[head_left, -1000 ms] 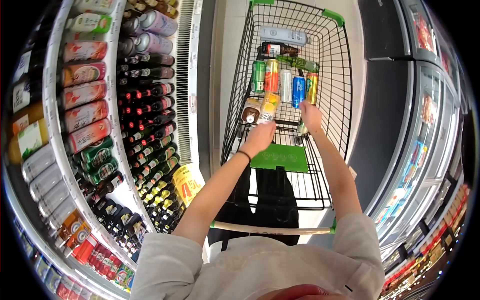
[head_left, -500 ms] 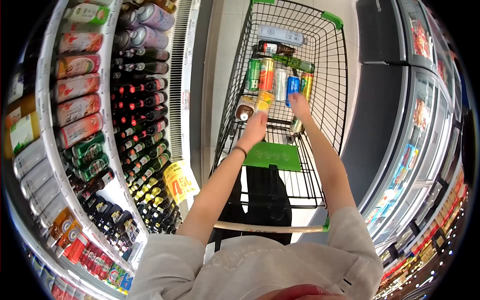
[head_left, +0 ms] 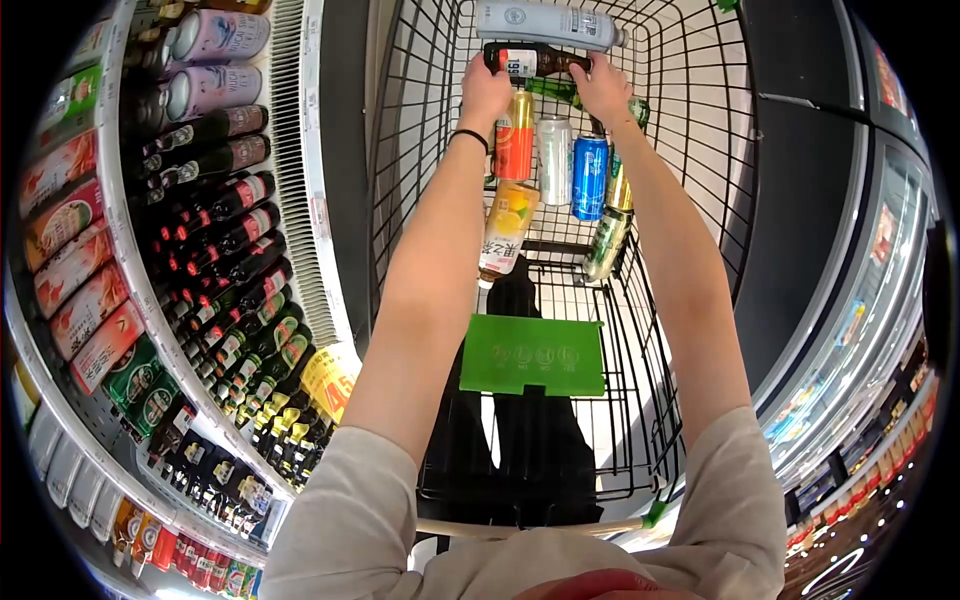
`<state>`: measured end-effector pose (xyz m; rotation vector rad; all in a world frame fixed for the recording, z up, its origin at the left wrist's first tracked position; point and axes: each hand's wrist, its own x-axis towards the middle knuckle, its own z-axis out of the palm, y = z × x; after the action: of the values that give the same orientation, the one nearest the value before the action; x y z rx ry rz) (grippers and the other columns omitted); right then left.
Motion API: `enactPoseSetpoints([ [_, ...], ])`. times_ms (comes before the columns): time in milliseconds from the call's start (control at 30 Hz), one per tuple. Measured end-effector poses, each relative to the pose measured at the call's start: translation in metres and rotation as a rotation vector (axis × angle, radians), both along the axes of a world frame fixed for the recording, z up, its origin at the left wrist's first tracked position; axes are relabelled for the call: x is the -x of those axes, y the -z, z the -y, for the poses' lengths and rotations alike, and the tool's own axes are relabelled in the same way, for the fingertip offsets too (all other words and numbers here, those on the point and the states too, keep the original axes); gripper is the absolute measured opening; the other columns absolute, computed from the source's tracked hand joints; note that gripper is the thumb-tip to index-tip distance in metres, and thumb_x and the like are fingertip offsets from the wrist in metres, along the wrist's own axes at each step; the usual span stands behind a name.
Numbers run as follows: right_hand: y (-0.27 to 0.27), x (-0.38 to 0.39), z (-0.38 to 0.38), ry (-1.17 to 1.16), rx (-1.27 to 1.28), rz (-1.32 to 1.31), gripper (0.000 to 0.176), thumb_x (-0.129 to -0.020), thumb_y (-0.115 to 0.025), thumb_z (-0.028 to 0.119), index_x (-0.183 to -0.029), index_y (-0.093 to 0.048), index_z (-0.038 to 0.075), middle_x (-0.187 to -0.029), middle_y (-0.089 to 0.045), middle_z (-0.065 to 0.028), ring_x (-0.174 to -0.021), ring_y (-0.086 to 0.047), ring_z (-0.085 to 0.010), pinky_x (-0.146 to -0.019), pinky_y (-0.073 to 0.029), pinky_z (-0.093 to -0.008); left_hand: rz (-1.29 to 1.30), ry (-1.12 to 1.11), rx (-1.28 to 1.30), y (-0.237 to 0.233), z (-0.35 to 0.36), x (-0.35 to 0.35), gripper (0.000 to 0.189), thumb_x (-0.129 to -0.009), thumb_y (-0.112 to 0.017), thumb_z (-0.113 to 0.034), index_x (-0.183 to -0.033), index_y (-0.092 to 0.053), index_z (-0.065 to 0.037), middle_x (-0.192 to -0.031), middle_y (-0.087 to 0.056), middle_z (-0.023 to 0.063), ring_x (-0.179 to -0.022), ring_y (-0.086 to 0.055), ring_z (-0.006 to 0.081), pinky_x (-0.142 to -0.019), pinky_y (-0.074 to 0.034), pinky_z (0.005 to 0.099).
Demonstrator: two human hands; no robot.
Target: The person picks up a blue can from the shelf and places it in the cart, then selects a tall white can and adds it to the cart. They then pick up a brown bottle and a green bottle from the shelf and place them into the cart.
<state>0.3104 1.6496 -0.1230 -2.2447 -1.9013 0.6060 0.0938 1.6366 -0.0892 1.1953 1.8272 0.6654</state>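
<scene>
Deep in the cart, a dark brown glass bottle (head_left: pixel 545 60) with a red and white label lies sideways between my hands. My left hand (head_left: pixel 486 92) is closed around its base end. At the neck end, the fingers of my right hand (head_left: pixel 603 92) are closed on it. Just beyond lies a large silver-grey can (head_left: pixel 540 22) on its side. Nearer to me are a red and gold can (head_left: pixel 514 140), a silver can (head_left: pixel 554 160), a blue can (head_left: pixel 590 178) and a yellow juice bottle (head_left: pixel 508 225). A green bottle (head_left: pixel 552 92) is partly hidden under my hands.
The black wire cart (head_left: pixel 745 130) surrounds these drinks, with a green panel (head_left: pixel 533 355) towards me. Another can (head_left: pixel 608 245) lies near my right forearm. Shelves of bottles (head_left: pixel 235 200) and cans stand on the left. Glass-fronted coolers (head_left: pixel 870 250) line the right side.
Both hands have reached farther into the cart. My left hand has left the yellow juice bottle and my right hand the blue can; both now grip the brown bottle. The view has shifted forward.
</scene>
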Motion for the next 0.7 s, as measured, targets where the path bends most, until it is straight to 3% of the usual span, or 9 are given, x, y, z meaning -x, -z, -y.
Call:
enactPoseSetpoints([
  [67, 0.006, -0.002, -0.003, 0.026, 0.112, -0.216, 0.047, -0.100, -0.060, 0.046, -0.136, -0.060, 0.016, -0.133, -0.065, -0.0133, -0.126, -0.058, -0.0363, -0.105, -0.034, -0.0603, 0.064, -0.088, -0.023, 0.046, -0.009, 0.000, 0.035, -0.082, -0.063, -0.009, -0.113, -0.062, 0.007, -0.111, -0.067, 0.0287, -0.109, -0.064, 0.0463, -0.099, -0.049, 0.0491],
  [200, 0.022, -0.013, -0.007, -0.052, 0.052, -0.282, 0.044, -0.100, -0.060, 0.047, -0.132, -0.062, 0.017, -0.115, -0.073, -0.0122, -0.119, -0.065, -0.0322, -0.105, -0.032, -0.0594, 0.295, -0.126, 0.034, 0.017, -0.008, -0.005, 0.045, -0.077, -0.062, -0.001, -0.121, -0.054, 0.007, -0.111, -0.066, 0.0229, -0.105, -0.066, 0.0374, -0.096, -0.050, 0.0422],
  [233, 0.018, -0.012, -0.005, -0.074, -0.025, -0.283, 0.044, -0.097, -0.068, 0.042, -0.128, -0.063, 0.012, -0.099, -0.073, -0.0121, -0.103, -0.070, -0.0288, -0.098, -0.043, -0.0513, 0.373, -0.153, 0.064, 0.010, -0.004, -0.003, 0.047, -0.078, -0.064, -0.005, -0.123, -0.053, 0.007, -0.110, -0.066, 0.0213, -0.104, -0.065, 0.0349, -0.095, -0.050, 0.0409],
  [267, 0.012, -0.013, -0.005, -0.084, -0.031, -0.285, 0.044, -0.097, -0.068, 0.042, -0.128, -0.063, 0.012, -0.099, -0.073, -0.0121, -0.103, -0.070, -0.0288, -0.098, -0.043, -0.0513, 0.453, -0.181, 0.086, 0.002, -0.005, -0.002, 0.049, -0.079, -0.066, -0.008, -0.124, -0.052, 0.006, -0.110, -0.067, 0.0197, -0.104, -0.065, 0.0324, -0.094, -0.050, 0.0396],
  [367, -0.021, -0.008, 0.016, -0.015, -0.114, -0.556, 0.040, -0.091, -0.081, 0.022, -0.121, -0.064, 0.003, -0.090, -0.066, -0.0068, -0.077, -0.062, -0.0161, -0.068, -0.051, -0.0284, 0.480, -0.213, 0.072, 0.004, -0.002, 0.000, 0.052, -0.081, -0.070, -0.018, -0.124, -0.054, 0.005, -0.111, -0.067, 0.0185, -0.103, -0.065, 0.0297, -0.092, -0.050, 0.0381],
  [400, -0.027, -0.005, 0.023, -0.023, -0.111, -0.560, 0.040, -0.091, -0.081, 0.022, -0.121, -0.064, 0.003, -0.090, -0.066, -0.0068, -0.077, -0.062, -0.0161, -0.068, -0.051, -0.0284, 0.427, -0.204, 0.041, 0.008, -0.001, -0.001, 0.054, -0.084, -0.069, -0.028, -0.124, -0.057, 0.006, -0.111, -0.069, 0.0208, -0.103, -0.066, 0.0312, -0.093, -0.050, 0.0386],
  [500, -0.062, 0.002, 0.050, 0.174, -0.193, -1.154, 0.030, -0.094, -0.076, 0.006, -0.121, -0.064, -0.001, -0.096, -0.058, 0.0028, -0.096, -0.059, -0.0098, -0.085, -0.049, -0.0241, 0.422, -0.306, 0.030, -0.008, 0.003, -0.012, 0.058, -0.092, -0.063, -0.038, -0.123, -0.060, 0.010, -0.117, -0.070, 0.0286, -0.111, -0.067, 0.0388, -0.096, -0.050, 0.0431],
  [600, -0.137, 0.024, 0.078, 0.255, -0.207, -1.318, 0.029, -0.095, -0.072, 0.002, -0.123, -0.064, -0.001, -0.102, -0.060, 0.0006, -0.107, -0.058, -0.0097, -0.099, -0.044, -0.0223, 0.441, -0.352, 0.073, -0.045, 0.011, -0.023, 0.056, -0.098, -0.059, -0.041, -0.120, -0.063, 0.010, -0.118, -0.069, 0.0303, -0.114, -0.066, 0.0438, -0.099, -0.050, 0.0468],
  [700, -0.188, 0.040, 0.108, 0.305, -0.220, -1.357, 0.029, -0.098, -0.064, -0.003, -0.127, -0.062, 0.000, -0.137, -0.062, -0.0109, -0.122, -0.058, -0.0171, -0.113, -0.040, -0.0316, 0.492, -0.381, 0.087, -0.075, 0.025, -0.038, 0.058, -0.099, -0.057, -0.041, -0.121, -0.062, 0.012, -0.122, -0.068, 0.0324, -0.116, -0.066, 0.0442, -0.097, -0.051, 0.0472],
])
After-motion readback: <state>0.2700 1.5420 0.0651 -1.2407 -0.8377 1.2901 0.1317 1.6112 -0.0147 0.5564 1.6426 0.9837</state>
